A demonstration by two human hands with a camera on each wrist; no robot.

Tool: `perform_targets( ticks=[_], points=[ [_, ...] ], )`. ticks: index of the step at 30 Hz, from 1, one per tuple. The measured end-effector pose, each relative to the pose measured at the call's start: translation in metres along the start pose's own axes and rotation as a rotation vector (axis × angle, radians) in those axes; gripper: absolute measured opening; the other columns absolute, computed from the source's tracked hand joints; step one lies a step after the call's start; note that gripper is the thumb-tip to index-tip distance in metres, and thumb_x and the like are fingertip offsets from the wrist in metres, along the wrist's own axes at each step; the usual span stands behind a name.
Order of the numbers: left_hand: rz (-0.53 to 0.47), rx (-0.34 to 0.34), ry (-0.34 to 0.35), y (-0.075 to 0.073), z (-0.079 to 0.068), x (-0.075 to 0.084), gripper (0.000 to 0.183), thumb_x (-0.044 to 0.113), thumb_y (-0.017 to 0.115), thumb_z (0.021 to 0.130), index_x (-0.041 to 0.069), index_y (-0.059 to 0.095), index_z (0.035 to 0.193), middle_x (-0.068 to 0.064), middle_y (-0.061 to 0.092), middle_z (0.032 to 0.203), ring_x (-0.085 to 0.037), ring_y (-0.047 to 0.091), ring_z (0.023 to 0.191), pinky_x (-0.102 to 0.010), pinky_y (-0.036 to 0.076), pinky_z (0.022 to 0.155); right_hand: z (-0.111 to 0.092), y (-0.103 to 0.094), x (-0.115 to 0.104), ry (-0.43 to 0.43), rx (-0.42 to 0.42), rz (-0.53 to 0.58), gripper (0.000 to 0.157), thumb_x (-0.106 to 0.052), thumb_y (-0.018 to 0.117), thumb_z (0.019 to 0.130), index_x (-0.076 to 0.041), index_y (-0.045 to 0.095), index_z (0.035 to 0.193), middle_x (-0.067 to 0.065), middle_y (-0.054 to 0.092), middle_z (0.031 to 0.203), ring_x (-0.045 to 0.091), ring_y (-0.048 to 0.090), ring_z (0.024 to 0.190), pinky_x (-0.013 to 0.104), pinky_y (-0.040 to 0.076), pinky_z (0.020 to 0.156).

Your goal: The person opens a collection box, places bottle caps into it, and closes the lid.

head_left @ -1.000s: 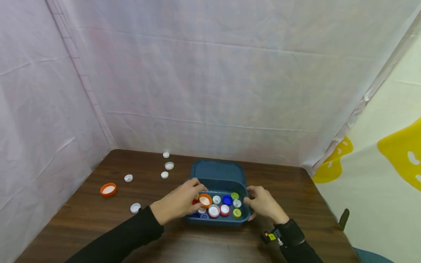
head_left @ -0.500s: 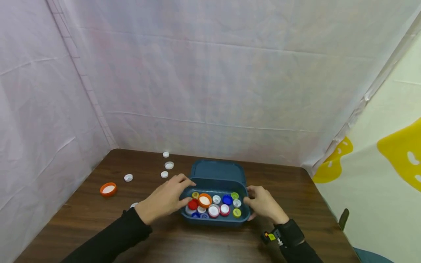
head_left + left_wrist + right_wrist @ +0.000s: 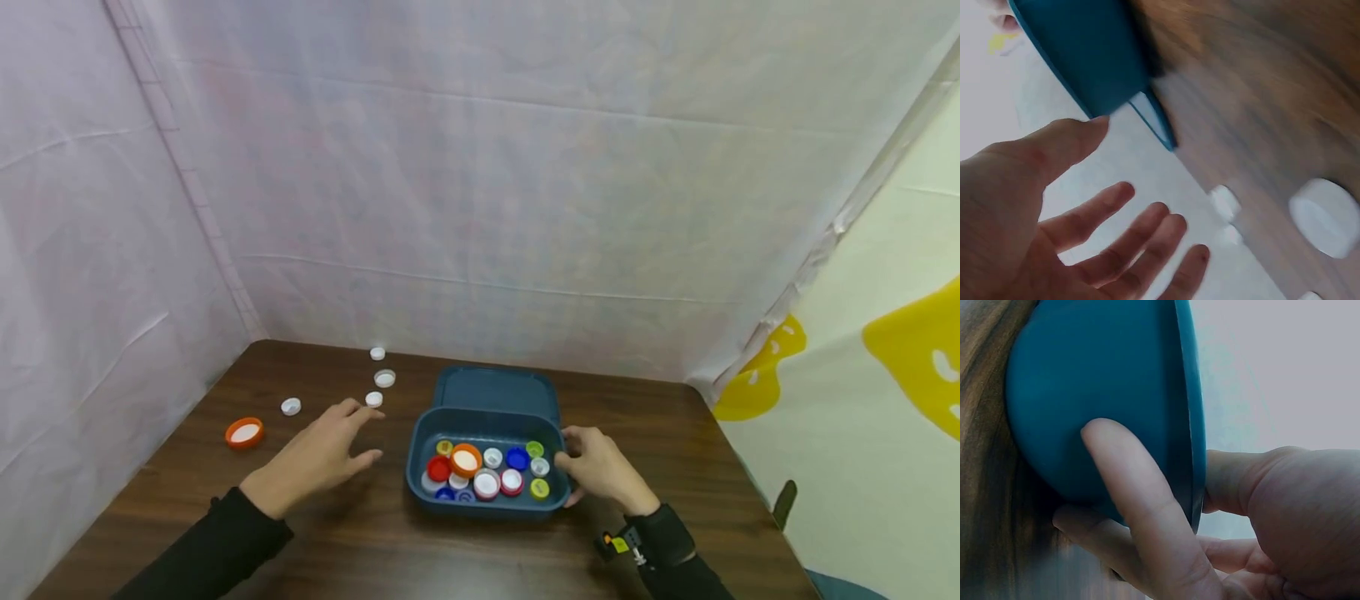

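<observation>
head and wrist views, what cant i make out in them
Head: marking on the front-right yellow cap, too small to read.
Head: table area behind the left hand, hidden by that hand.
Left wrist: detail on the white caps, blurred; one end of the blue box, cut off by the top edge.
Right wrist: inside of the blue box, hidden by its wall.

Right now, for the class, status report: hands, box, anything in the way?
Left hand over table, holding nothing. Right hand gripping box. Lid open, caps inside; nothing seen blocking.

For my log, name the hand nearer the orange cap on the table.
Left. The left hand is just right of the orange cap; the right hand holds the box farther right.
</observation>
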State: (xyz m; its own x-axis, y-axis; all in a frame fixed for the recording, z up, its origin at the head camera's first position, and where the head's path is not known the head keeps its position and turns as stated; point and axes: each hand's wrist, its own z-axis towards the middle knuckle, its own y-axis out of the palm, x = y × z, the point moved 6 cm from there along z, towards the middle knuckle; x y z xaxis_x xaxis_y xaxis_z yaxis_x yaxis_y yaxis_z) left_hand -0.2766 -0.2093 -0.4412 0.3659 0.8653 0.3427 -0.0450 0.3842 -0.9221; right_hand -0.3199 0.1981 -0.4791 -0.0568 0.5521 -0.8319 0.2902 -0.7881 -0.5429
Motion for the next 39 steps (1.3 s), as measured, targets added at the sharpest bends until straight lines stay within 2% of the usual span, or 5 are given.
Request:
perform_targets(
  ticks=[9,15,24,32,39],
  points=[
    [0.062,-0.131,-0.123,0.0,-0.032,-0.047,0.062,0.026,0.102,0.089,0.003,0.076,0.14,-0.023,0.069,0.124,-0.047,0.071,0.112,-0.061,0.064,0.087,0.001,0.002,0.0,-0.001,-0.006,-0.017,0.055,-0.007,0.071,0.108,0.012,0.059,0.158,0.028,0.083,0.127,0.028,0.081,0.066,0.05,0.07,0.06],
    [0.064,-0.12,-0.075,0.001,-0.041,-0.059,0.043,0.011,0.101,0.085,0.005,0.079,0.121,-0.016,0.068,0.11,-0.034,0.07,0.097,-0.049,0.061,0.082,-0.003,0.0,0.001,-0.003,-0.004,-0.021,0.052,-0.006,0.071,0.108,0.012,0.061,0.156,0.026,0.084,0.124,0.027,0.082,0.069,0.048,0.069,0.058],
    [0.057,-0.09,-0.032,0.003,-0.038,-0.058,0.027,0.002,0.098,0.086,0.008,0.077,0.103,-0.01,0.069,0.099,-0.021,0.065,0.087,-0.037,0.057,0.076,-0.005,-0.003,0.004,0.004,0.014,-0.026,0.053,-0.006,0.073,0.107,0.013,0.061,0.155,0.029,0.083,0.126,0.028,0.081,0.063,0.047,0.069,0.057],
    [0.031,-0.072,-0.025,-0.003,-0.032,-0.055,0.024,0.002,0.097,0.089,0.009,0.078,0.102,-0.007,0.068,0.096,-0.016,0.062,0.085,-0.032,0.053,0.073,0.0,-0.003,0.002,-0.011,0.015,-0.018,0.05,-0.007,0.072,0.108,0.011,0.063,0.154,0.028,0.083,0.127,0.026,0.083,0.071,0.046,0.069,0.057],
    [0.028,0.015,0.031,-0.013,-0.023,-0.041,0.024,0.003,0.096,0.089,0.009,0.079,0.104,-0.004,0.068,0.096,-0.013,0.061,0.085,-0.031,0.054,0.072,0.002,0.0,0.0,-0.018,0.004,-0.016,0.052,-0.005,0.071,0.108,0.013,0.061,0.155,0.033,0.081,0.13,0.027,0.083,0.069,0.045,0.069,0.057]
  ],
)
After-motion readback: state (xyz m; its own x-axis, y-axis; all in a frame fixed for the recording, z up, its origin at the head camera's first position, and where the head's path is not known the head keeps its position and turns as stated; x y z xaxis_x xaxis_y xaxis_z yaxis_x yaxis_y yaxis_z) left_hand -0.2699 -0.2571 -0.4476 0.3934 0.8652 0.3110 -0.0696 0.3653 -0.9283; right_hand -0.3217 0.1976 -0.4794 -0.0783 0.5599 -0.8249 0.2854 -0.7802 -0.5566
